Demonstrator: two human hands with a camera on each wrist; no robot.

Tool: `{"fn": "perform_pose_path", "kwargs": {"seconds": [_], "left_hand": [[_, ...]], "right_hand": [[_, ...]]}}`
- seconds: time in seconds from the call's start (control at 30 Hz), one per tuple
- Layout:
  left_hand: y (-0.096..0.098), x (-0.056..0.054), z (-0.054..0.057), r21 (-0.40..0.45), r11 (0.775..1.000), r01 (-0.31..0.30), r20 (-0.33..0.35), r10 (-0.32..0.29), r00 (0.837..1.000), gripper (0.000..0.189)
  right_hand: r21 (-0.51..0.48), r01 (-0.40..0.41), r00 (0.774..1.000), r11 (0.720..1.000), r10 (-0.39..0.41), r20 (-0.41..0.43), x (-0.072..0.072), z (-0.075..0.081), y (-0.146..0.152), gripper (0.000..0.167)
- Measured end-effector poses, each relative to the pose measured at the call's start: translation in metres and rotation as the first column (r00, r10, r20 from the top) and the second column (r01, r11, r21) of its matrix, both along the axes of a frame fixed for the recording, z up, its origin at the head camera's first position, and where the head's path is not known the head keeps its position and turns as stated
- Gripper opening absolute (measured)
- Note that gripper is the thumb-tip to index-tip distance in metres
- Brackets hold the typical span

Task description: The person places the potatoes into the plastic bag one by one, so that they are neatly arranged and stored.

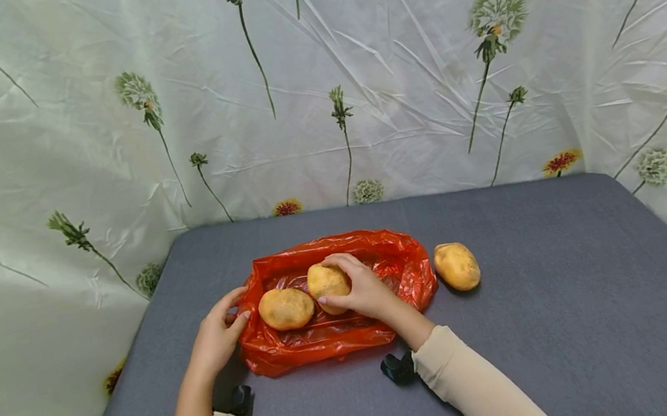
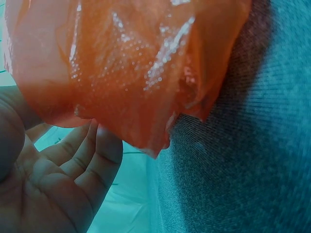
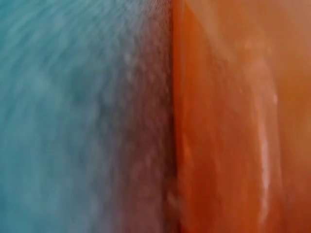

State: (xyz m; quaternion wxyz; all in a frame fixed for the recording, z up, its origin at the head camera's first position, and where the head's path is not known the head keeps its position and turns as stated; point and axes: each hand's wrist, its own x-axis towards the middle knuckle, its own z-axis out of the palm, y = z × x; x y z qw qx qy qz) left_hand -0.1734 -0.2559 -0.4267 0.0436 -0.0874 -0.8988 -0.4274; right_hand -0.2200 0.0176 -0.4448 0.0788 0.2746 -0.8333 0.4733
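Note:
A red plastic bag (image 1: 323,348) lies spread on the table with its mouth facing up. Inside it, on the left, is a yellow-brown potato (image 1: 286,308). My right hand (image 1: 365,294) grips a second potato (image 1: 326,282) beside that one, thumb on the near side and fingers over the far side. At the bag's left rim, my left hand (image 1: 218,337) holds the plastic between thumb and fingers. The left wrist view shows that hand's fingers (image 2: 99,155) against the bag's edge. Only blurred red plastic (image 3: 228,121) and tabletop appear in the right wrist view.
A third potato (image 1: 457,266) lies on the grey cloth-covered table (image 1: 569,287), just right of the bag. Behind the table and along its sides hangs a pale curtain (image 1: 311,146) printed with flowers. Black wrist devices (image 1: 398,368) sit under both forearms.

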Motion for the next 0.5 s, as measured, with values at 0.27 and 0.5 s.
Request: {"fn": "perform_pose_path", "kwargs": {"seconds": [0.27, 0.5], "left_hand": [[0.0001, 0.0005, 0.0003, -0.015, 1.0, -0.001, -0.01, 0.001, 1.0, 0.041], [0.0001, 0.0009, 0.0011, -0.026, 1.0, -0.009, -0.008, 0.009, 1.0, 0.041]], "right_hand": [[0.008, -0.037, 0.999, 0.999, 0.036, 0.039, 0.0008, -0.0003, -0.0048, 0.054], [0.034, -0.07, 0.995, 0.997, 0.067, 0.075, 0.0021, -0.0012, -0.0034, 0.054]]}}
